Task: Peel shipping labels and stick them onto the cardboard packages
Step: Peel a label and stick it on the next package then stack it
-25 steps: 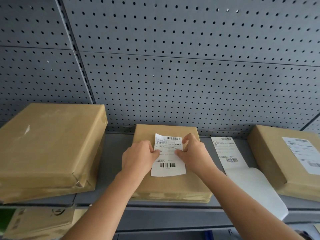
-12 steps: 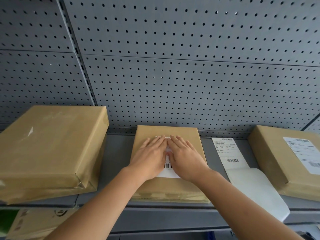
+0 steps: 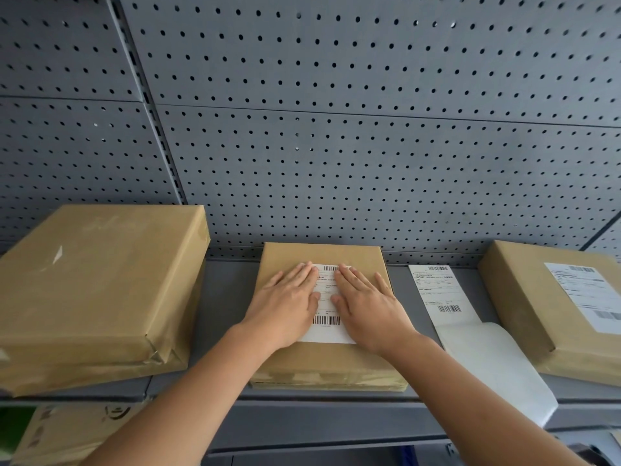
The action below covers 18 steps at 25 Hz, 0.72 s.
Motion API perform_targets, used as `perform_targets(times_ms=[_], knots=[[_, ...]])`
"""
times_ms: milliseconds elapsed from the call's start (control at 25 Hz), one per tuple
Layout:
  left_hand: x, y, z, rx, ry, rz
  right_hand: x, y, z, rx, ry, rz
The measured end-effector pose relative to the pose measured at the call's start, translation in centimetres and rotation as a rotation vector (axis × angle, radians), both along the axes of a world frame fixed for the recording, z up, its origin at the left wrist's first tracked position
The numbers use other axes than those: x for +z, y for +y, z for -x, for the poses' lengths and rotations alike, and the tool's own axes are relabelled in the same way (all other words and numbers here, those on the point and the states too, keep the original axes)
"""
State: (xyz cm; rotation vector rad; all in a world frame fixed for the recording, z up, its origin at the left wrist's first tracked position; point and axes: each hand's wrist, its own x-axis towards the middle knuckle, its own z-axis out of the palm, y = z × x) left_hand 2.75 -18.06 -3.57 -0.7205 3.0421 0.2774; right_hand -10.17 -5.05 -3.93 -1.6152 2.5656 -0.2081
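Note:
A flat brown cardboard package (image 3: 322, 364) lies in the middle of the grey shelf. A white shipping label (image 3: 327, 326) with barcodes lies flat on its top. My left hand (image 3: 285, 304) and my right hand (image 3: 366, 307) rest palm-down on the label's left and right sides, fingers spread and flat, holding nothing. Between them a strip of the label shows. To the right lies a strip of labels (image 3: 438, 294) with its empty white backing (image 3: 494, 361) trailing over the shelf's front edge.
A big brown package (image 3: 94, 290) without a label sits at the left. Another package (image 3: 551, 314) with a label stuck on it sits at the right. Grey pegboard (image 3: 336, 146) backs the shelf (image 3: 228, 290). More boxes (image 3: 57, 432) show on the level below.
A second ago both hands pinched the label above the package. They laid it down, pressed flat near the middle, and have now slid apart, uncovering the label's centre.

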Motion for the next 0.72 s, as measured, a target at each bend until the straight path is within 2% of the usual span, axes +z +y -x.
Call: perform_targets(times_ms=[200, 400, 560, 720], knots=[[0.6, 0.0, -0.7, 0.032, -0.03, -0.011, -0.1, 0.3, 0.2, -0.019, -0.015, 0.003], [1.6, 2.3, -2.5, -0.043, 0.056, -0.005, 1.0, 1.9, -2.2, 0.063, -0.032, 0.097], [0.6, 3.7, -4.1, -0.093, 0.01, 0.009, -0.5, 3.0, -4.3, 0.155, 0.033, 0.082], [0.0, 3.5, -4.6, -0.061, 0.011, 0.018, -0.7, 3.7, -3.8, 0.115, 0.024, 0.055]])
